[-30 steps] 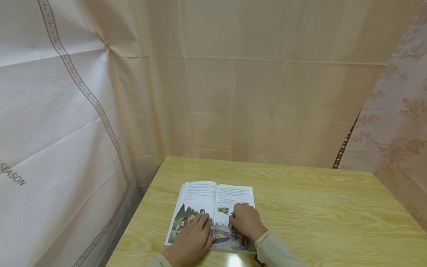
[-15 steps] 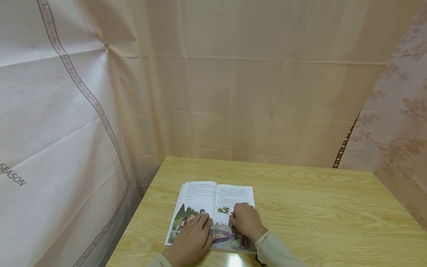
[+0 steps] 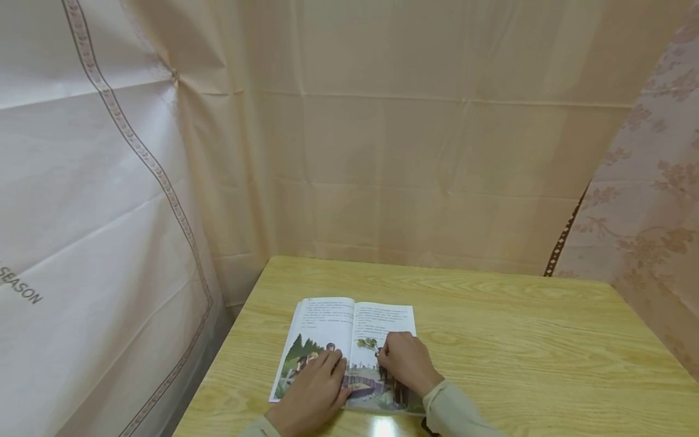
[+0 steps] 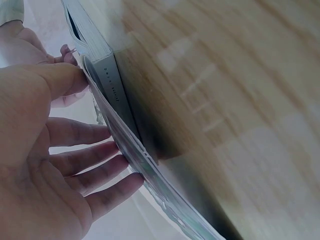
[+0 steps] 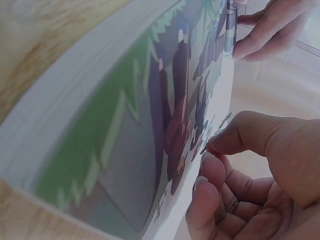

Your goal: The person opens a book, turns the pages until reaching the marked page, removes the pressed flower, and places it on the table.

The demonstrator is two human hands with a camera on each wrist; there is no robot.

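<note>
White paper, printed above and coloured with drawings below, makes up the book [image 3: 360, 358] that lies spread and face up on a yellowish, wood-grained worktop [image 3: 519, 340], close to the person. The left grip [image 3: 317, 388] is released, its fingers laid out over the left page [image 3: 327, 312], tips just beside the fold, thumb touching the near edge close to the white spine [image 4: 112, 82]. The right grip [image 3: 408, 361] is clenched, fingers curled in and thumb against them, over the drawing on the right page [image 3: 382, 318]; nothing shows inside it, though its underside is partly hidden. A pale sleeve [image 3: 455, 409] covers that wrist. The book looks fairly light, soft-covered and floppy, with smooth pages that may slide or crease under pressure. To lift it whole, both outer edges together seem the surest hold; a single leaf calls for a gentle pinch at its outer corner
</note>
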